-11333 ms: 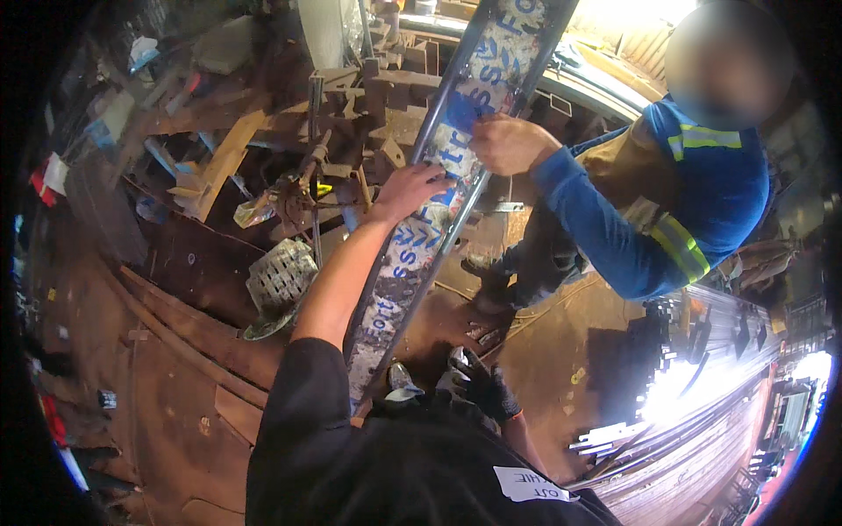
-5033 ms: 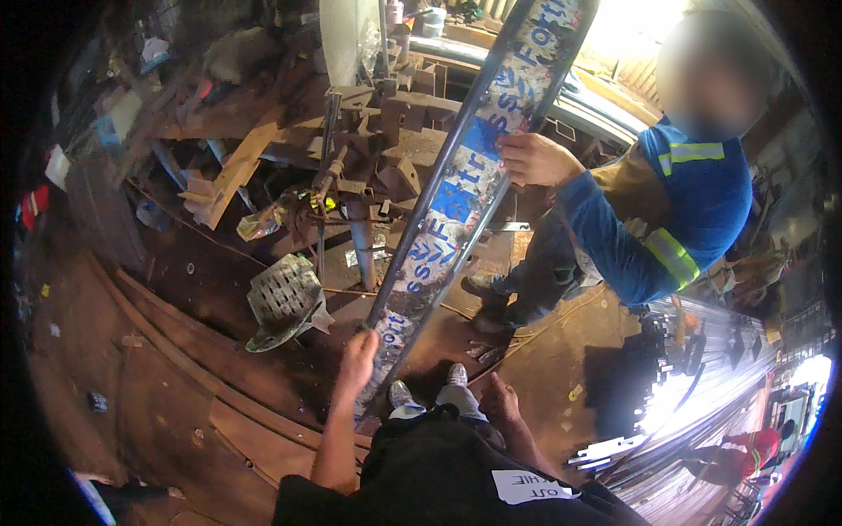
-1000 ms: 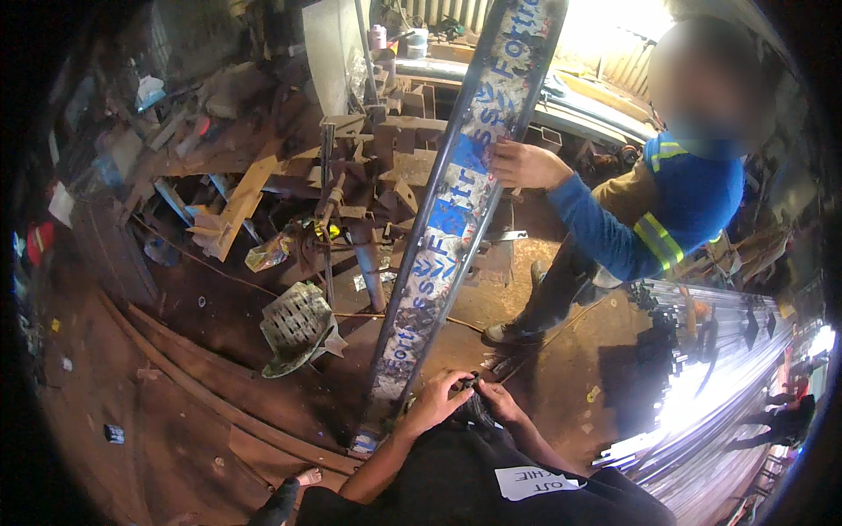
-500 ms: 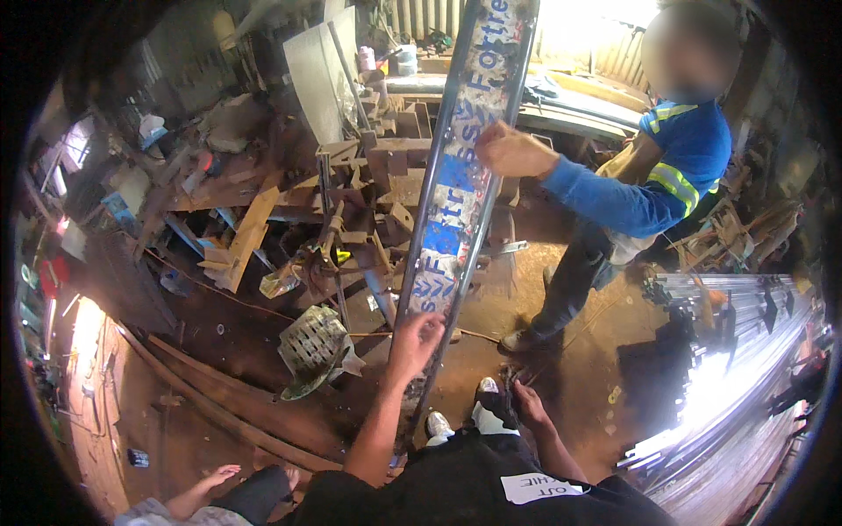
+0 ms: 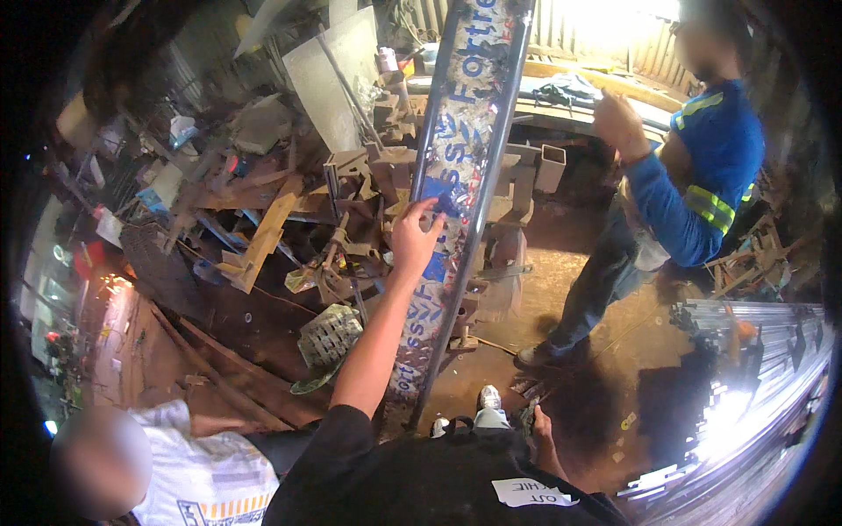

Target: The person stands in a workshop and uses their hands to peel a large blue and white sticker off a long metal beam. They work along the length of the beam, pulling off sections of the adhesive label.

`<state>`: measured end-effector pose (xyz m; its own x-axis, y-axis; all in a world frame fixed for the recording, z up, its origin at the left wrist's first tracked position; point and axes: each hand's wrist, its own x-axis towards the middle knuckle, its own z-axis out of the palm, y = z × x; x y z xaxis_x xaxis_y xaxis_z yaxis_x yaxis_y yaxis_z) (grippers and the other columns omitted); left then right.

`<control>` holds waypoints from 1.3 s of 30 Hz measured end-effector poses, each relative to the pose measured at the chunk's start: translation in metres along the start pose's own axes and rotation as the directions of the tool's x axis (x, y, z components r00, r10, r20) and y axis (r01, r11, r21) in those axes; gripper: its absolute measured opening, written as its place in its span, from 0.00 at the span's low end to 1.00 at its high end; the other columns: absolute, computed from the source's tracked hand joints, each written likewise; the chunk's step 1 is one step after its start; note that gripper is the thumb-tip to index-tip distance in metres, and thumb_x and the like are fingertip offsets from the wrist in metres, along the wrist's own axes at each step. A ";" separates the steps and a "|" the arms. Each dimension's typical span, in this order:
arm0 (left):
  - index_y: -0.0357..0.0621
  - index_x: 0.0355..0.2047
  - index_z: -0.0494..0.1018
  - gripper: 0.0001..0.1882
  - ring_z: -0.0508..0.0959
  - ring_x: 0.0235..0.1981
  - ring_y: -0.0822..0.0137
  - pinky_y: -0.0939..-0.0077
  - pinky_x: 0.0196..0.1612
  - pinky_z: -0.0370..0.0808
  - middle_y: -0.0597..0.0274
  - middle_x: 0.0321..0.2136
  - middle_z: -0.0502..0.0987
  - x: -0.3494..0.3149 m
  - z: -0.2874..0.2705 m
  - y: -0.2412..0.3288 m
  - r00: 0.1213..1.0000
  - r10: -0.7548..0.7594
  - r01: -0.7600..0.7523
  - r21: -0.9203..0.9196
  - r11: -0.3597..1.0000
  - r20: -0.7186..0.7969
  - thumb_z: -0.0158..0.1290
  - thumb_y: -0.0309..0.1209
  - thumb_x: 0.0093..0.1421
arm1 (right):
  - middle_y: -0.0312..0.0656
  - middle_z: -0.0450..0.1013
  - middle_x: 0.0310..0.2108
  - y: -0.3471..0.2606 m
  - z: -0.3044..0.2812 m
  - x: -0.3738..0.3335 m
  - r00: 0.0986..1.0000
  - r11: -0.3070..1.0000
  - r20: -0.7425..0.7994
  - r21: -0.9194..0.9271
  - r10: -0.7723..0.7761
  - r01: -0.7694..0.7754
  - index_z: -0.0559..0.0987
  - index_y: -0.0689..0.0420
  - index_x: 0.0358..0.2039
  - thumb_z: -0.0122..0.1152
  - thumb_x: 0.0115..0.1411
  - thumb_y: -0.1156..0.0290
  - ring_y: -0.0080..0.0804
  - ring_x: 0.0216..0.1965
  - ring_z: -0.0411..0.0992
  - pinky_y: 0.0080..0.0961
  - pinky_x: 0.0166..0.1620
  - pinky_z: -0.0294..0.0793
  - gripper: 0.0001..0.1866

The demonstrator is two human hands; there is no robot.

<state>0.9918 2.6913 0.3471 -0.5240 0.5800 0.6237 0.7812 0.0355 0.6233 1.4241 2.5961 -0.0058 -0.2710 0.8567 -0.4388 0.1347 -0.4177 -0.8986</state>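
Observation:
A long metal section (image 5: 467, 131) with dark, rounded shiny edges runs up the middle, tilted to the right at its far end. Printed whitish protective film with blue patches (image 5: 436, 266) covers its face, wrinkled in places. My left hand (image 5: 414, 238) reaches over its left edge, thumb and forefinger curved with a gap between them, fingertips at a blue patch. Low beside my right leg, my right hand (image 5: 542, 427) is closed round a dark narrow object (image 5: 529, 415) whose kind I cannot make out.
A co-worker in a blue top (image 5: 732, 167) stands across, a hand (image 5: 618, 127) raised. Another person in a grey shirt (image 5: 197, 460) is at lower left. Shiny metal lengths (image 5: 754, 377) lie stacked right. Scrap, a plank (image 5: 267, 237) and a perforated crate (image 5: 329, 336) clutter the left.
My left hand has moved farther up the metal section. The co-worker's hand has come off it to the right. The person at lower left has come further into view, and sparks show at far left.

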 end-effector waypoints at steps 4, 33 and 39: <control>0.43 0.40 0.76 0.15 0.77 0.32 0.59 0.67 0.37 0.73 0.57 0.33 0.77 0.021 0.029 0.006 0.997 -0.014 0.014 0.008 1.000 -0.079 0.60 0.32 0.52 | 0.33 0.71 0.26 0.013 -0.008 0.037 0.977 0.977 -0.108 -0.094 0.183 -0.194 0.75 0.65 0.25 0.45 0.65 0.55 0.22 0.29 0.67 0.23 0.35 0.67 0.24; 0.53 0.25 0.77 0.06 0.75 0.35 0.66 0.63 0.42 0.67 0.70 0.26 0.74 0.034 0.074 -0.026 0.977 0.160 -0.053 0.570 0.820 -0.139 0.55 0.38 0.51 | 0.45 0.76 0.37 -0.079 0.006 0.194 0.816 0.950 0.523 -0.299 0.244 -0.093 0.74 0.61 0.49 0.38 0.65 0.46 0.34 0.34 0.74 0.31 0.36 0.74 0.31; 0.51 0.22 0.74 0.06 0.75 0.29 0.62 0.64 0.30 0.72 0.66 0.25 0.74 0.036 0.082 -0.049 0.945 0.326 -0.236 0.609 0.757 -0.039 0.57 0.37 0.48 | 0.48 0.76 0.35 0.003 -0.011 0.256 0.881 0.859 0.402 -0.513 0.251 -0.010 0.76 0.61 0.46 0.34 0.65 0.42 0.36 0.33 0.74 0.32 0.36 0.74 0.35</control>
<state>0.9622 2.7768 0.3003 -0.2539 0.5275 0.8107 0.9218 0.3859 0.0375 1.3661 2.8173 -0.1204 -0.5881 0.5283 -0.6125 0.6070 -0.2122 -0.7659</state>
